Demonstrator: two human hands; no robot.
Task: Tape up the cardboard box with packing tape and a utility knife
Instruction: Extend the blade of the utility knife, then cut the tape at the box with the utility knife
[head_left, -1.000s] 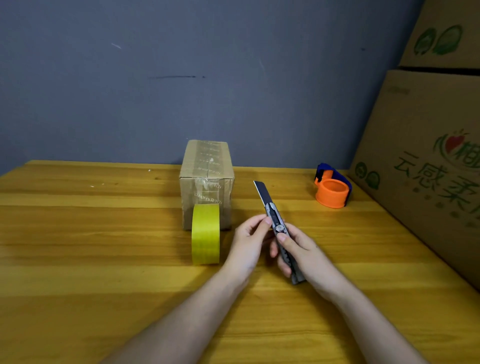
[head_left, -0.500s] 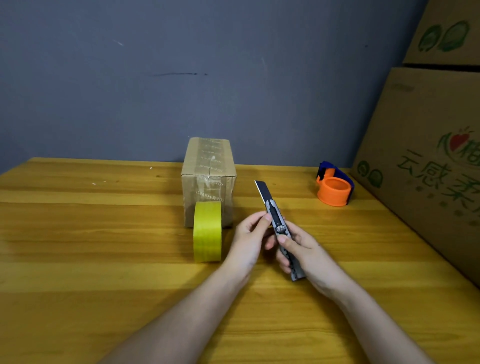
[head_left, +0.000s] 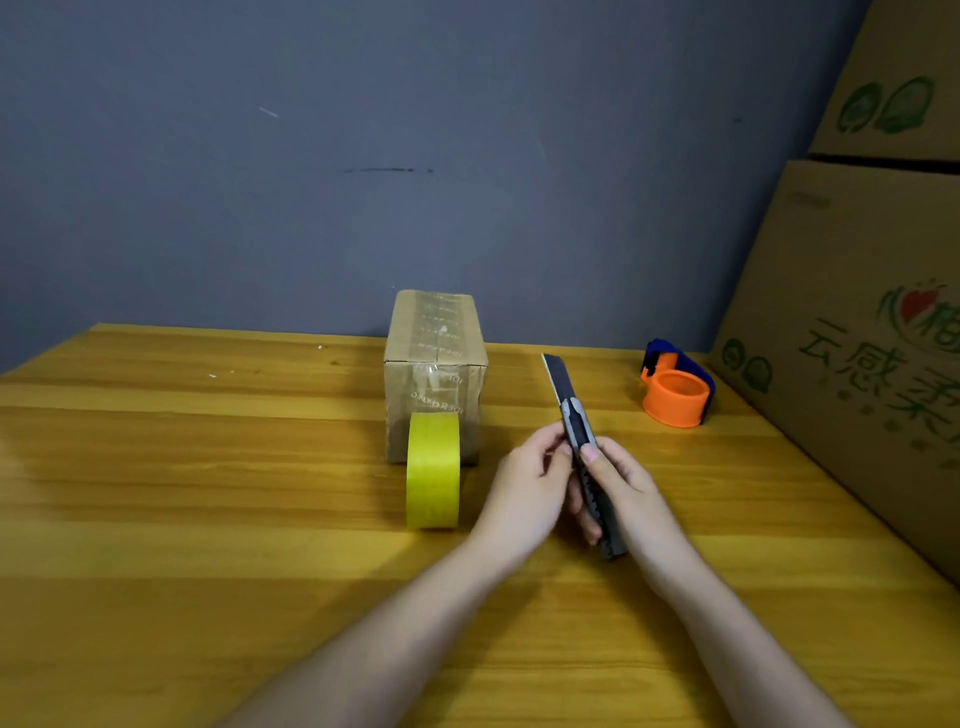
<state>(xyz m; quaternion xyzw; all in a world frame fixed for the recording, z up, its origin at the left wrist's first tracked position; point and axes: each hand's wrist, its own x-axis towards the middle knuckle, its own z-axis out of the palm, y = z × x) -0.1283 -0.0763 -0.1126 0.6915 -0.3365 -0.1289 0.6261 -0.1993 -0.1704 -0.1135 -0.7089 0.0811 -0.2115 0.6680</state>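
Head view: both hands' fingers (head_left: 558, 441) grip the utility knife (head_left: 584, 452); large carton (head_left: 852, 364) shows green Chinese characters "云感柔".

The table (head_left: 208, 493) is of wood with a yellow, smooth, a little glossy finish and visible grain. The small cardboard box (head_left: 435, 374) is matt brown, with shiny clear tape over its top and front. The tape roll (head_left: 433, 470) looks yellow-green and slightly glossy. The utility knife (head_left: 582, 447) has a dark matt blade and a grey body. The tape dispenser (head_left: 677, 391) is smooth orange and blue plastic. The big cartons (head_left: 857, 322) are matt printed cardboard. The wall (head_left: 363, 182) is matt grey-blue.
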